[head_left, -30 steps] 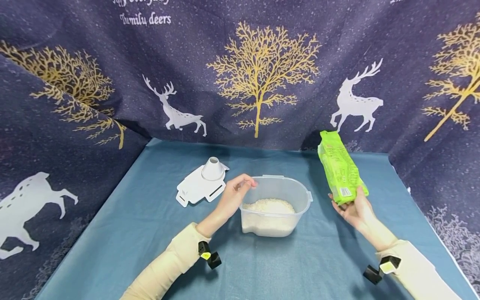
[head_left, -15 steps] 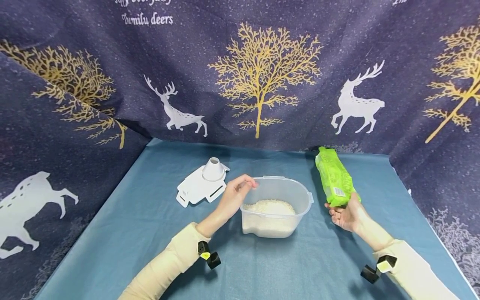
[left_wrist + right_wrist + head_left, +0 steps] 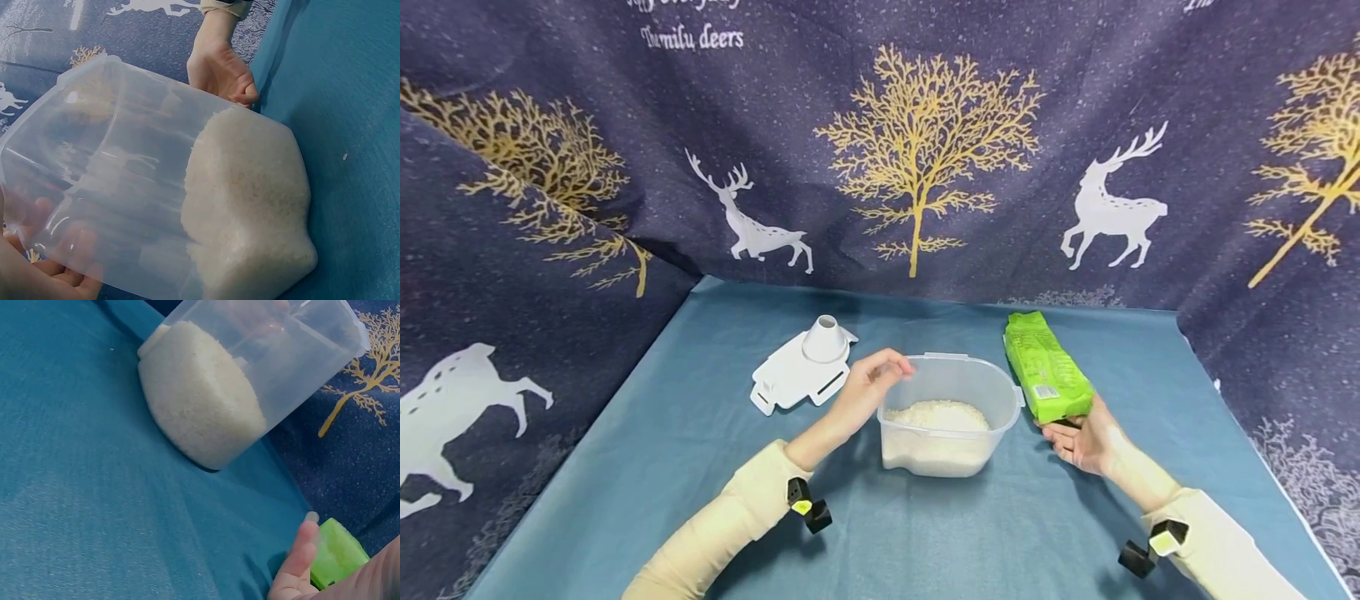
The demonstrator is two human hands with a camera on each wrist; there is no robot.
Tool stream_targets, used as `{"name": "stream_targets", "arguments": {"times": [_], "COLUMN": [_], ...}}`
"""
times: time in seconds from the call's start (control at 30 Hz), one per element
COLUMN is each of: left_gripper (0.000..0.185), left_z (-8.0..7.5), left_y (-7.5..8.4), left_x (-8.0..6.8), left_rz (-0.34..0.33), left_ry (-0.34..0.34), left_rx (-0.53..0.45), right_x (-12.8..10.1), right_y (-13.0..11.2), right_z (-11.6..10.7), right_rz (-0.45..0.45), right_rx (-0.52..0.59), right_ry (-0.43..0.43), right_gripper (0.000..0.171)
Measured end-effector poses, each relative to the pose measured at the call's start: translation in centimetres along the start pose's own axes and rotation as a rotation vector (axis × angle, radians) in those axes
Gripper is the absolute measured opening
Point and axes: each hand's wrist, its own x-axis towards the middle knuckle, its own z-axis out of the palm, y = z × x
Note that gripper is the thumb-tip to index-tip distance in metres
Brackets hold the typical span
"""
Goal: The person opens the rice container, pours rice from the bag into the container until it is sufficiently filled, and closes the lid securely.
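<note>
Nearest the front edge of the table (image 3: 647, 450) came the two forearms in cream sleeves, each with a small black-and-yellow clip at the wrist. The left arm reached forward and inward from the front left, and the left hand (image 3: 868, 387) rested at the left rim of the clear container (image 3: 951, 417), its fingers curled over the rim and gripping it; through the plastic wall, the left wrist view showed those fingers pressed against the container's side. The right arm came in from the front right corner. The right hand (image 3: 1082, 442) lay palm-up and low over the cloth, fingers loosely spread, its fingertips (image 3: 303, 547) touching the near end of the green packet (image 3: 1045, 367) without closing round it.

One container stood near the middle of the table, holding a heap of white rice (image 3: 936, 414) that filled its lower part. One green packet lay flat just to its right, its long side running toward the far right corner. Farther back, toward the far left, lay one flat white lid (image 3: 793, 377) with one white cone-shaped funnel (image 3: 825, 337) standing on it. Behind the far edge hung a dark blue curtain (image 3: 925, 125) printed with gold trees and white deer.
</note>
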Motion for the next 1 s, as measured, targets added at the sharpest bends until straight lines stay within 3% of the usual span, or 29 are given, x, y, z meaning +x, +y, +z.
{"name": "stream_targets", "arguments": {"times": [0.27, 0.37, 0.6, 0.77, 0.87, 1.0], "left_gripper": [0.017, 0.018, 0.021, 0.02, 0.019, 0.019], "left_z": [-0.2, -0.4, -0.9, -1.5, -2.0, -3.0], "left_y": [0.1, 0.1, 0.2, 0.1, -0.1, -0.4], "left_x": [0.0, 0.0, 0.0, 0.2, 0.2, 0.4], "left_rz": [0.019, 0.022, 0.005, -0.009, -0.008, -0.016], "left_ry": [0.003, 0.0, 0.017, 0.06, 0.103, 0.135], "left_rx": [0.019, 0.024, 0.014, 0.016, 0.008, -0.037], "right_x": [-0.5, -0.8, -1.1, -1.3, -1.5, -1.8], "right_y": [0.6, 0.7, 0.5, 0.2, 0.0, -0.2], "right_z": [0.5, 0.9, 1.8, 2.5, 3.1, 4.2], "right_rz": [0.053, 0.069, 0.062, -0.013, -0.06, -0.137], "right_rx": [-0.031, -0.083, -0.138, -0.157, -0.174, -0.247], "right_ry": [-0.019, -0.066, -0.244, -0.354, -0.326, -0.203], "right_gripper": [0.086, 0.087, 0.063, 0.053, 0.049, 0.042]}}
